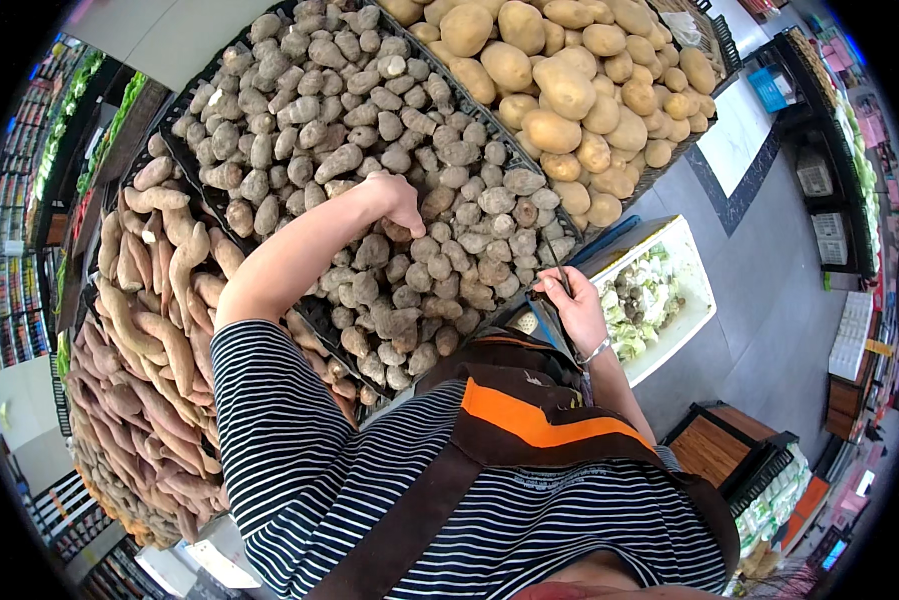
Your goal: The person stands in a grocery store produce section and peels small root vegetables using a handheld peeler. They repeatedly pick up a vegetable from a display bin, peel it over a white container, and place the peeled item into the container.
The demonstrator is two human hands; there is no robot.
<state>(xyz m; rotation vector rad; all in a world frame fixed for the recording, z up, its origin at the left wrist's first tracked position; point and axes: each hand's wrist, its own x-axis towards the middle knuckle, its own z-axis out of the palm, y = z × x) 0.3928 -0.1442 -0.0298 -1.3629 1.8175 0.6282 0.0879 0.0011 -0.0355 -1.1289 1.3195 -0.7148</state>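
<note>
My left hand reaches down into the heap of small brown taro corms in the middle of the view. Its thumb points towards me, and the other fingers are mostly hidden, so I cannot tell whether a corm is gripped. By the near right corner of the heap, my right hand holds a thin, dark, knife-like tool between thumb and fingers. The tool's narrow end points away from me over the corms. A black plastic crate rim borders the taro.
Potatoes are piled beyond the taro, on the right. Sweet potatoes lie in heaps on the left. A white foam box with leafy trimmings stands right of my right hand. Shelves and a wooden stand flank the grey floor.
</note>
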